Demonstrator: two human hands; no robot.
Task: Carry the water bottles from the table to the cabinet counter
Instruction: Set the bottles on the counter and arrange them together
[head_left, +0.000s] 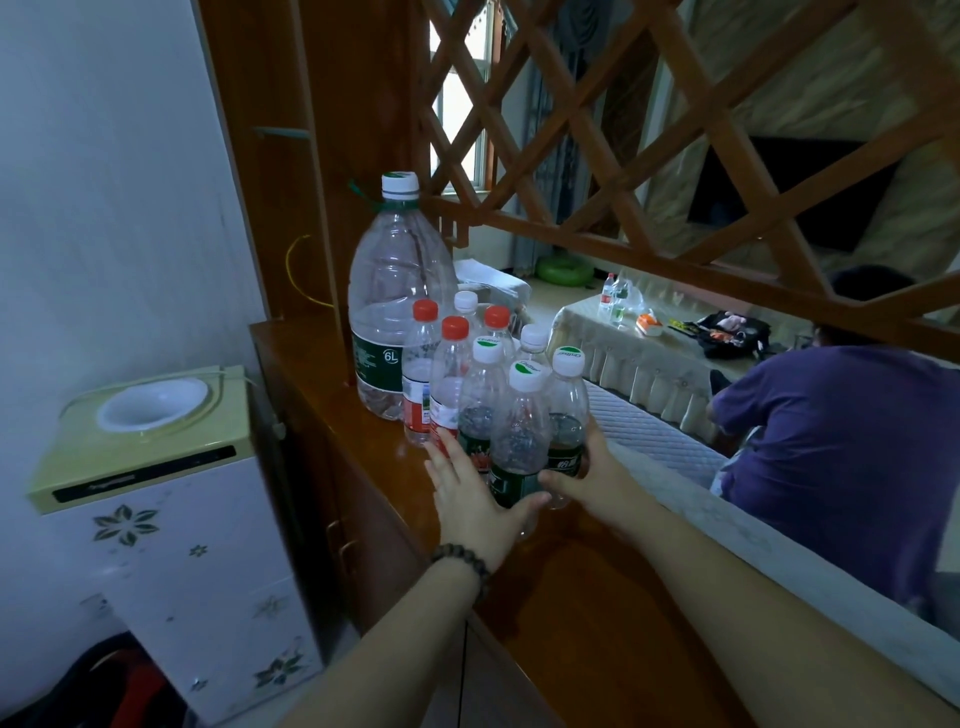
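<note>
Clear small bottles (519, 415), white- and red-capped with green or red labels, stand clustered on the wooden desk (571, 582) beside a big 6L bottle (392, 306). Left hand (470, 501) presses flat-fingered; right hand (597, 478) curls round the nearest.
</note>
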